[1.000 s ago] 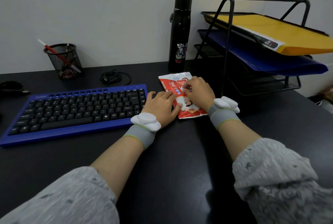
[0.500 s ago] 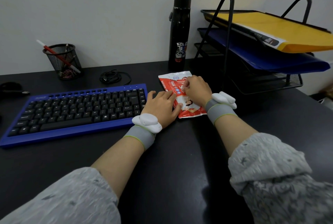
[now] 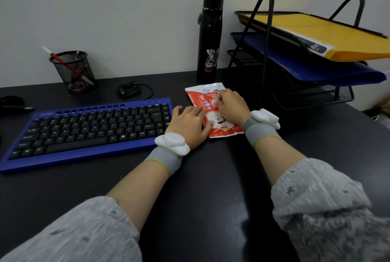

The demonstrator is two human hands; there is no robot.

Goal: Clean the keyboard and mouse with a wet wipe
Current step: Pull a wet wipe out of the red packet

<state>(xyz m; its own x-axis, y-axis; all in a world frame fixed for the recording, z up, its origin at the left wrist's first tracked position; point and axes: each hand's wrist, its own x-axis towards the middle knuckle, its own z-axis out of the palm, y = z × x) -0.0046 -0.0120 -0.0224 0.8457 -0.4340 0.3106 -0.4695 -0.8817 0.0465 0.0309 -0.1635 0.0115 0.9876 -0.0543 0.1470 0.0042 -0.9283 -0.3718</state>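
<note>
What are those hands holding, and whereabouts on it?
The left hand presses flat on the left side of the wet wipe pack; the right hand pinches the middle of its top face, probably the opening flap.

Your loose, grey, speckled sleeves [image 3: 84, 230] end mid-forearm. Behind your left hand [image 3: 187, 123] and right hand [image 3: 231, 104], each wrist wears a grey band [image 3: 164, 160] edged yellow-green, topped by a rounded white device [image 3: 172, 142].

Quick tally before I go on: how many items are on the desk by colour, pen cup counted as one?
Blue: 2 (keyboard, blue folder)
Black: 5 (bottle, pen cup, cable, mouse, rack)
Red: 1 (wipes pack)
Yellow: 1 (yellow folder)
Total: 9
</note>
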